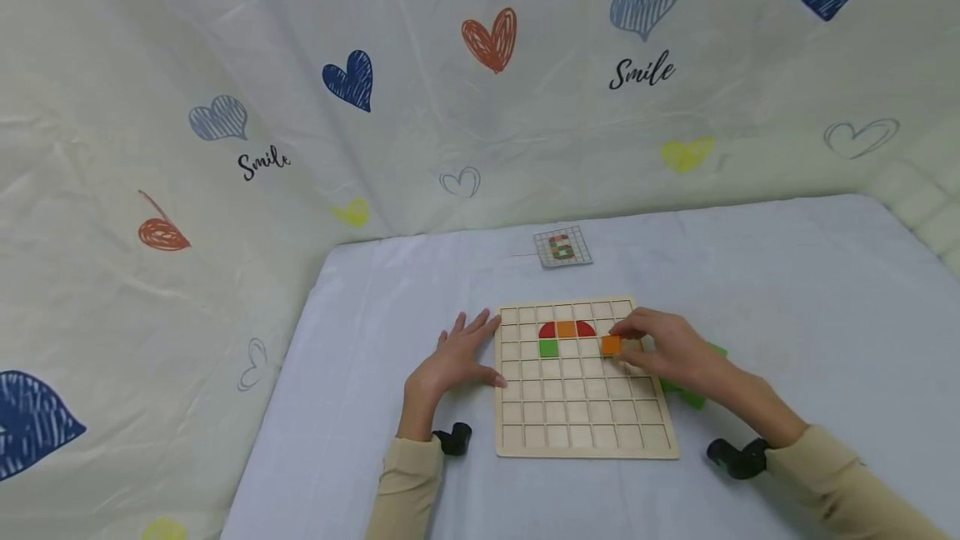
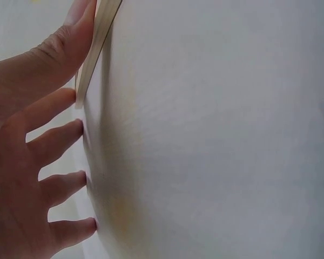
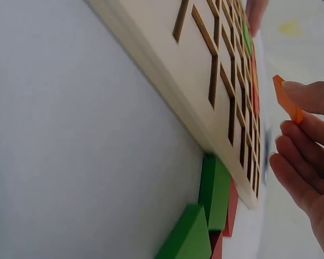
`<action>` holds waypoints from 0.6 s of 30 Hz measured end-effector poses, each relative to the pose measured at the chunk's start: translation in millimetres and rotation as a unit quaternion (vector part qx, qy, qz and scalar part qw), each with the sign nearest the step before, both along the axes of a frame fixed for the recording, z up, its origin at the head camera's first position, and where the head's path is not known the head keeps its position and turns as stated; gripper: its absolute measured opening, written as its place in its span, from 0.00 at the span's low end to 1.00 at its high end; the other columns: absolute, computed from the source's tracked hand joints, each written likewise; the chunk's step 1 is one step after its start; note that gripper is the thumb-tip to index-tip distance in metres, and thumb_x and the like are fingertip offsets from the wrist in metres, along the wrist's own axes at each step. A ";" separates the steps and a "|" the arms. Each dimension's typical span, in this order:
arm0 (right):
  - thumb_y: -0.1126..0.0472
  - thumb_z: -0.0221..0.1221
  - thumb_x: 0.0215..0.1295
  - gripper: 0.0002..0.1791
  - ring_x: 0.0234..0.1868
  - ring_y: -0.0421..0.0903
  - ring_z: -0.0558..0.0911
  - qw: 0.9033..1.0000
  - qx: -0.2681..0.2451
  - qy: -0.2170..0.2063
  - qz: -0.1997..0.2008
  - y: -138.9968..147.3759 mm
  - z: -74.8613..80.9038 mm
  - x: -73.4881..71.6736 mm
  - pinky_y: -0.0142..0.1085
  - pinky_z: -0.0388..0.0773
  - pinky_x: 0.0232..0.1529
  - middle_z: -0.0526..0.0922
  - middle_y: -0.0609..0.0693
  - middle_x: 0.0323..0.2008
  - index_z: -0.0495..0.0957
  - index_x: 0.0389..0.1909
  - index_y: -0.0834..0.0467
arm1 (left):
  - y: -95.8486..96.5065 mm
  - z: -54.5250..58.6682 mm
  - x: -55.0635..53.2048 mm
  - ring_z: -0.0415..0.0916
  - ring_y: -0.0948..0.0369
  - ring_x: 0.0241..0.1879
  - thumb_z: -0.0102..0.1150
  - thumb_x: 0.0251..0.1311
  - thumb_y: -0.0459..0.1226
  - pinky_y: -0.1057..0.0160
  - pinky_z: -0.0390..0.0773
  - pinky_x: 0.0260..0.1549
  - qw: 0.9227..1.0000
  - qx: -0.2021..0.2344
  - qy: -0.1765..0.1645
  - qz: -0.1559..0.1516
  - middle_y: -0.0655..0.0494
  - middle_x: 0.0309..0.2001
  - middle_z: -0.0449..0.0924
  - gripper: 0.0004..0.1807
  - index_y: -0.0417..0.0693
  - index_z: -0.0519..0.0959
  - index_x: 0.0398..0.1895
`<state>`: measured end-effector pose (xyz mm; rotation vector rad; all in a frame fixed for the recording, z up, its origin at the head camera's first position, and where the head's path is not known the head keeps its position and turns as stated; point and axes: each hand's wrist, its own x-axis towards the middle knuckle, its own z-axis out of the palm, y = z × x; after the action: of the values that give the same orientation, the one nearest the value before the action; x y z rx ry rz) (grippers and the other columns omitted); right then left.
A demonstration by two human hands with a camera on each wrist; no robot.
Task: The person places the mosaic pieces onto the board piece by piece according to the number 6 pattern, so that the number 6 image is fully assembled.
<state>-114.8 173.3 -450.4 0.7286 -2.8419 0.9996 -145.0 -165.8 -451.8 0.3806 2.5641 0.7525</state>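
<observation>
A wooden grid board [image 1: 570, 407] lies on the white-covered table. In its upper part sit an orange square tile [image 1: 566, 329] between two red rounded tiles [image 1: 547, 330], and a green square tile [image 1: 549, 348] below the left one. My left hand [image 1: 453, 361] rests at the board's left edge with fingers spread; in the left wrist view its thumb [image 2: 59, 46] touches the board's side. Between thumb and fingers my right hand [image 1: 667, 348] pinches an orange square tile [image 3: 287, 101], held above the board's right half.
Green pieces [image 3: 216, 189] and red pieces [image 3: 231, 208] lie by the board's right edge, partly hidden by the right arm in the head view. A pattern card [image 1: 562, 247] lies behind the board. A cloth [image 1: 420, 40] with hearts hangs behind the table.
</observation>
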 end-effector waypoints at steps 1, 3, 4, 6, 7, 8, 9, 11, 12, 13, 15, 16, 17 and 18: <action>0.67 0.74 0.55 0.15 0.40 0.46 0.83 1.000 -0.001 -0.005 0.000 -2.4 0.3 -0.2 0.43 0.86 0.44 0.85 0.46 0.39 0.86 0.44 0.59 | -0.1 -0.1 -0.2 0.32 0.43 0.83 0.81 0.49 0.45 0.33 0.38 0.78 1.000 -0.001 0.000 0.000 0.54 0.84 0.47 0.57 0.56 0.58 0.82; 0.66 0.74 0.56 0.15 0.41 0.47 0.83 1.000 -0.006 -0.015 0.004 -7.3 1.2 -0.3 0.44 0.86 0.45 0.85 0.46 0.40 0.86 0.44 0.59 | -0.3 -0.2 -0.5 0.31 0.43 0.83 0.81 0.49 0.45 0.33 0.38 0.78 1.000 0.000 -0.001 0.000 0.55 0.84 0.47 0.57 0.56 0.58 0.82; 0.66 0.74 0.56 0.14 0.41 0.47 0.83 1.000 -0.006 -0.021 0.004 -9.8 1.6 -0.5 0.45 0.86 0.45 0.85 0.47 0.40 0.86 0.44 0.59 | -0.1 -0.4 -0.6 0.31 0.43 0.83 0.81 0.49 0.45 0.33 0.38 0.78 1.000 0.000 -0.001 0.001 0.55 0.84 0.47 0.57 0.56 0.58 0.82; 0.66 0.74 0.56 0.14 0.41 0.47 0.83 1.000 -0.002 -0.027 0.005 -14.3 2.3 -1.2 0.45 0.86 0.45 0.86 0.47 0.40 0.86 0.45 0.60 | 0.3 -0.7 -1.1 0.31 0.43 0.83 0.81 0.50 0.45 0.33 0.38 0.78 1.000 -0.001 -0.002 0.000 0.55 0.84 0.47 0.57 0.57 0.58 0.82; 0.66 0.74 0.56 0.15 0.42 0.47 0.83 1.000 0.000 -0.029 0.005 -16.4 2.5 -1.8 0.45 0.86 0.46 0.86 0.48 0.40 0.86 0.45 0.60 | 0.4 -0.5 -1.2 0.32 0.43 0.83 0.81 0.50 0.45 0.33 0.38 0.78 1.000 0.000 -0.001 0.000 0.55 0.84 0.47 0.57 0.56 0.58 0.82; 0.66 0.74 0.56 0.15 0.42 0.47 0.83 1.000 0.000 -0.028 0.007 -18.4 2.6 -2.3 0.45 0.86 0.46 0.86 0.48 0.40 0.86 0.45 0.60 | 0.6 -0.5 -1.3 0.32 0.43 0.83 0.81 0.50 0.45 0.33 0.38 0.78 1.000 -0.001 -0.001 0.000 0.55 0.84 0.47 0.57 0.56 0.58 0.82; 0.66 0.74 0.56 0.15 0.41 0.47 0.83 1.000 0.001 -0.027 0.009 -20.2 2.9 -3.2 0.45 0.86 0.45 0.86 0.48 0.40 0.86 0.45 0.61 | 0.7 -0.5 -1.6 0.32 0.43 0.83 0.81 0.50 0.45 0.33 0.38 0.78 1.000 -0.001 -0.001 0.000 0.54 0.84 0.47 0.57 0.55 0.58 0.82; 0.67 0.74 0.56 0.14 0.40 0.47 0.83 1.000 -0.003 -0.023 0.017 -23.6 2.7 -4.7 0.44 0.86 0.44 0.86 0.49 0.40 0.86 0.45 0.61 | 0.7 -0.6 -1.9 0.32 0.43 0.83 0.81 0.49 0.44 0.34 0.38 0.78 1.000 -0.003 -0.001 0.001 0.54 0.84 0.47 0.57 0.56 0.58 0.82; 0.67 0.74 0.56 0.14 0.40 0.47 0.83 1.000 -0.006 -0.021 0.021 -25.2 2.3 -5.6 0.43 0.86 0.44 0.86 0.49 0.40 0.86 0.44 0.61 | 0.6 -0.7 -2.0 0.32 0.43 0.83 0.81 0.49 0.44 0.34 0.38 0.78 1.000 -0.004 -0.001 0.001 0.54 0.84 0.47 0.57 0.56 0.58 0.82; 0.67 0.74 0.56 0.14 0.40 0.47 0.84 0.999 -0.009 -0.019 0.027 -26.9 1.8 -6.4 0.43 0.86 0.43 0.86 0.49 0.39 0.86 0.44 0.62 | 0.4 -0.8 -1.9 0.32 0.43 0.83 0.81 0.49 0.44 0.34 0.38 0.78 1.000 -0.005 -0.001 0.001 0.55 0.84 0.47 0.57 0.56 0.58 0.82; 0.67 0.74 0.56 0.13 0.39 0.48 0.83 0.999 -0.016 -0.018 0.037 -30.0 1.0 -7.6 0.42 0.86 0.42 0.86 0.49 0.39 0.87 0.43 0.62 | 0.1 -1.1 -2.1 0.32 0.43 0.83 0.81 0.49 0.44 0.34 0.38 0.78 1.000 -0.005 -0.001 0.002 0.55 0.84 0.47 0.57 0.56 0.58 0.82; 0.67 0.74 0.56 0.13 0.39 0.47 0.83 0.999 -0.018 -0.019 0.042 -31.8 0.6 -7.9 0.41 0.86 0.42 0.86 0.48 0.39 0.87 0.43 0.62 | -0.1 -1.2 -2.0 0.32 0.44 0.83 0.81 0.49 0.44 0.34 0.38 0.78 1.000 -0.006 -0.002 0.001 0.55 0.84 0.47 0.57 0.57 0.58 0.82; 0.67 0.74 0.56 0.13 0.39 0.47 0.83 0.999 -0.018 -0.021 0.044 -33.5 0.3 -8.3 0.41 0.86 0.42 0.86 0.48 0.39 0.87 0.43 0.62 | -0.3 -1.3 -2.0 0.32 0.44 0.83 0.81 0.49 0.44 0.34 0.38 0.78 1.000 -0.006 -0.002 0.002 0.55 0.84 0.47 0.57 0.57 0.58 0.82; 0.66 0.74 0.57 0.13 0.39 0.47 0.83 0.999 -0.017 -0.023 0.046 -35.3 0.1 -8.7 0.41 0.86 0.42 0.86 0.48 0.39 0.87 0.43 0.62 | -0.4 -1.4 -2.0 0.32 0.44 0.83 0.81 0.49 0.44 0.34 0.38 0.78 1.000 -0.005 -0.004 0.002 0.55 0.84 0.47 0.57 0.57 0.58 0.82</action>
<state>-123.4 138.0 -450.4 0.8509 -2.8470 1.0878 -147.0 -166.2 -453.2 0.3692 2.5610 0.7411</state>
